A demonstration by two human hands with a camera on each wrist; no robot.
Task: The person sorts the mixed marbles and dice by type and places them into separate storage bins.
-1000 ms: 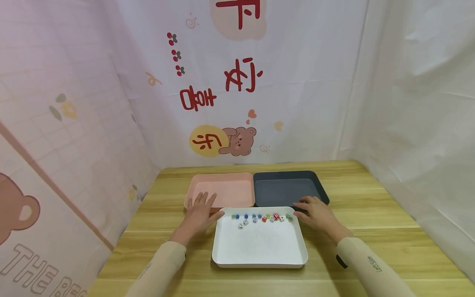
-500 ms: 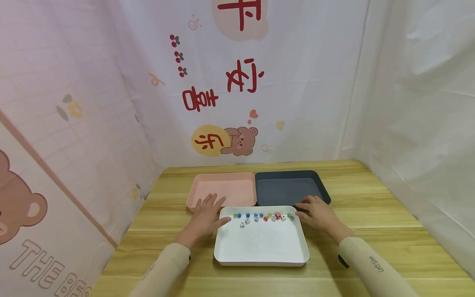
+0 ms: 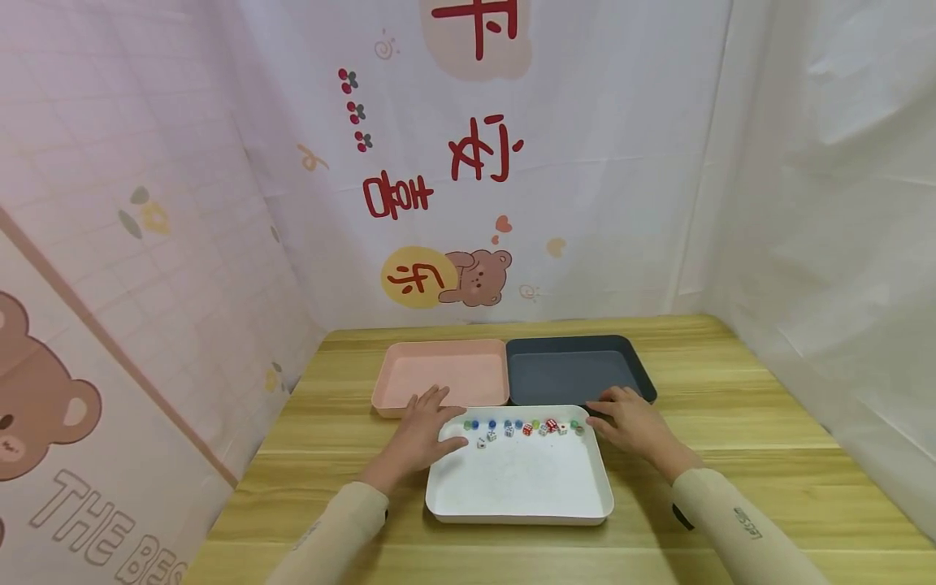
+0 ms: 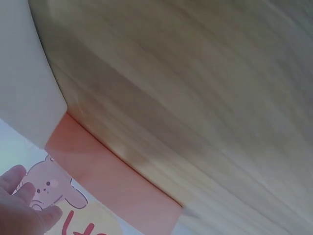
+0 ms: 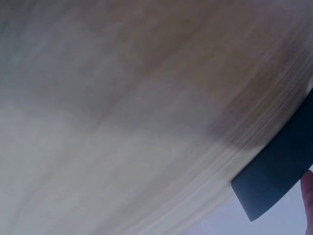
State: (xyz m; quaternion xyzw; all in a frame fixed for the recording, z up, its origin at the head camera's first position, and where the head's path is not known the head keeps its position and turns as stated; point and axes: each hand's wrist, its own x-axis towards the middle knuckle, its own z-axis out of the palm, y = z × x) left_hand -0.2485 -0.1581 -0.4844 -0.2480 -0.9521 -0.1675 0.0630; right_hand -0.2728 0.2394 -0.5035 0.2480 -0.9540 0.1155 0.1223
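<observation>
A white tray lies on the table, with small dice and beads along its far side. Among them are red dice, white dice, blue beads and green beads. My left hand is spread at the tray's far left corner, thumb and fingertips reaching over the rim. At the far right corner is my right hand, fingers loosely bent, holding nothing. The left wrist view catches a few left fingers at its corner; in the right wrist view only a fingertip shows.
Behind the white tray stand a pink tray and, right beside it, a dark blue-grey tray. All rest on a wooden table. Printed white cloth hangs at the back and sides.
My left hand has moved right, from in front of the pink tray to over the white tray's left rim. The right hand has hardly moved, and the head view has shifted slightly.
</observation>
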